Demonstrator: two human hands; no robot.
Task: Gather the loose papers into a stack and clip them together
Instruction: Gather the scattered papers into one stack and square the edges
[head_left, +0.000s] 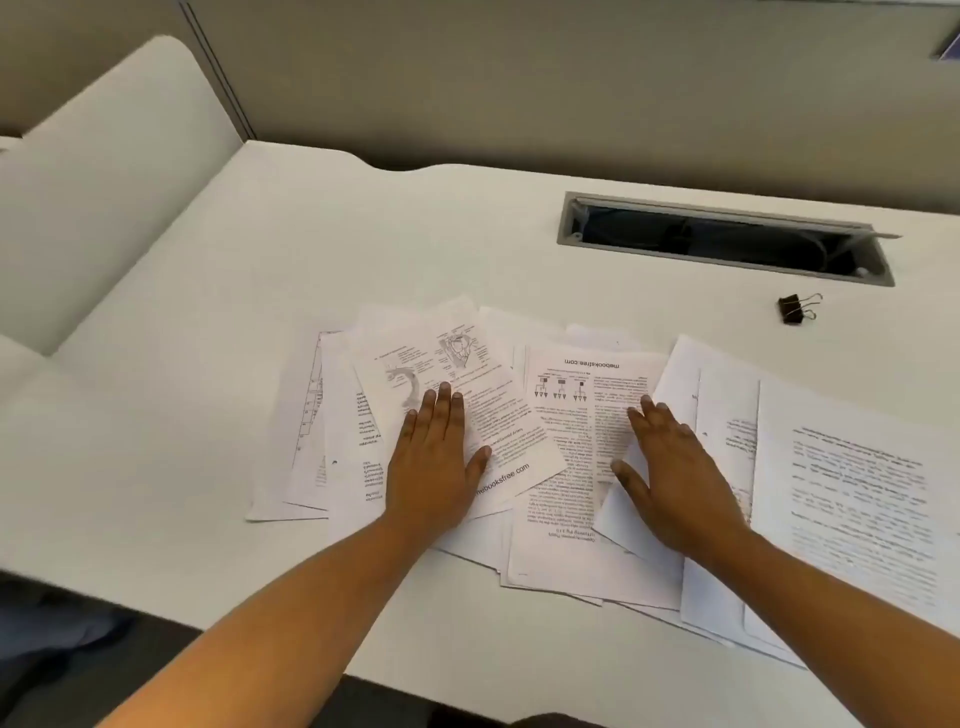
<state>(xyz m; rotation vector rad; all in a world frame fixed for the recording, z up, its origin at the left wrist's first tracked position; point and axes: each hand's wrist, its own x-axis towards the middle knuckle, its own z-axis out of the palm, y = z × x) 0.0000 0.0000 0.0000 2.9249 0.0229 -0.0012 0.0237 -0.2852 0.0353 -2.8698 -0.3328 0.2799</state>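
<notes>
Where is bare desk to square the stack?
Bare desk: left of the papers, and the strip between them and the cable slot, short of the binder clip. Centre and right are crowded: sheets overlap under the left hand and right hand.

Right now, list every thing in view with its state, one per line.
papers: loose, spread out overlapping, not stacked, not clipped
left hand: open, flat on the papers
right hand: open, flat on the papers
binder clip: lying on the desk, apart from the papers, unused
cable hatch: lid open
</notes>
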